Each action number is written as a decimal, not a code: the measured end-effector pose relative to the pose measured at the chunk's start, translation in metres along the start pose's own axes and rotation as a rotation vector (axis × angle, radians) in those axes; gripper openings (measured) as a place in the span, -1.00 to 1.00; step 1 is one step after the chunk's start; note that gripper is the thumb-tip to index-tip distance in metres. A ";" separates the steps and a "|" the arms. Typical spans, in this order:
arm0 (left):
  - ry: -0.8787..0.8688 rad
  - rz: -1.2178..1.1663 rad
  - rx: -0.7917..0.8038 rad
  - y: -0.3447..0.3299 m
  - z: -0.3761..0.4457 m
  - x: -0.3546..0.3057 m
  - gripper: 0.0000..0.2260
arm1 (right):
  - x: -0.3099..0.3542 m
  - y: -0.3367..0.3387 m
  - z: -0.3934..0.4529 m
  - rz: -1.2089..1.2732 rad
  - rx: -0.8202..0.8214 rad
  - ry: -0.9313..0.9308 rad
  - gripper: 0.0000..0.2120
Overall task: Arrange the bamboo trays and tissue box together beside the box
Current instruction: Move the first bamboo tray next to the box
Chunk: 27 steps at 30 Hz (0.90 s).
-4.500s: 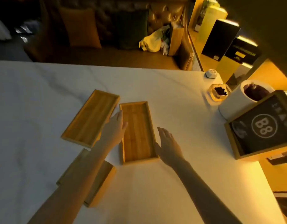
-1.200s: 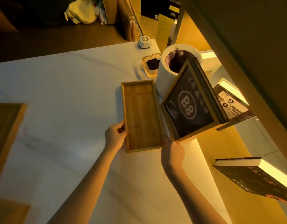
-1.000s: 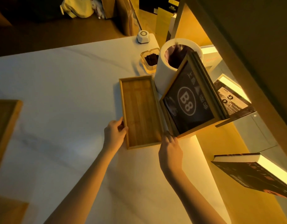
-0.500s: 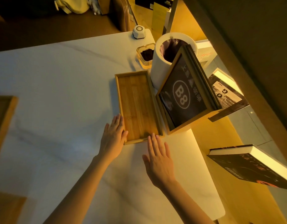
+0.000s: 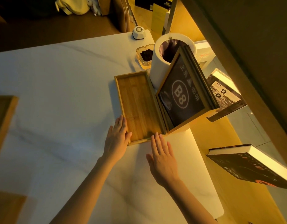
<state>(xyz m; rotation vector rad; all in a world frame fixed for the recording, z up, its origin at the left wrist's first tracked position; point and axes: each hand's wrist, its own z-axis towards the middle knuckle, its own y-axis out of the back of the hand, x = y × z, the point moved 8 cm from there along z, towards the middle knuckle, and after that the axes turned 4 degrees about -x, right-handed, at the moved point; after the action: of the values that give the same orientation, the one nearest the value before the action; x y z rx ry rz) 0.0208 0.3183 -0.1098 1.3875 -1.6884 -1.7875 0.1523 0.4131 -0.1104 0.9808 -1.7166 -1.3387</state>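
A long bamboo tray (image 5: 138,104) lies flat on the white marble table (image 5: 62,97), its right edge against the wooden box with the black "B8" panel (image 5: 181,96). My left hand (image 5: 117,139) rests open at the tray's near left corner, fingers flat and touching its rim. My right hand (image 5: 162,157) hovers open just before the tray's near right corner, fingertips at its edge. A second bamboo tray (image 5: 2,120) shows partly at the left frame edge. A wooden piece (image 5: 7,207), perhaps the tissue box, sits at the bottom left corner, mostly cut off.
A white cylindrical bin (image 5: 162,62) stands behind the B8 box. A glass ashtray (image 5: 145,55) and a small white device (image 5: 138,32) sit at the table's far right corner. Books (image 5: 252,165) lie on lit shelving to the right, past the table's edge.
The tray went from mid-table to beside the B8 box. Both hands gripped its near end a second ago; they have since let go and lie open at its corners.
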 end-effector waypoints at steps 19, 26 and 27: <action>0.014 0.002 -0.020 -0.003 0.004 -0.001 -0.48 | 0.001 0.003 0.004 0.026 -0.002 -0.015 -0.42; 0.020 0.031 0.024 -0.003 0.003 -0.001 -0.47 | 0.004 0.008 0.004 0.084 0.037 0.008 -0.45; 0.015 0.027 0.034 -0.001 0.003 -0.002 -0.47 | 0.007 0.012 0.006 0.114 0.055 0.018 -0.47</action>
<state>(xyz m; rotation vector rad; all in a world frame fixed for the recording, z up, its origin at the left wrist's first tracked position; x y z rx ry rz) 0.0195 0.3219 -0.1104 1.3824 -1.7293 -1.7371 0.1424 0.4117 -0.0996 0.9083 -1.7773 -1.2117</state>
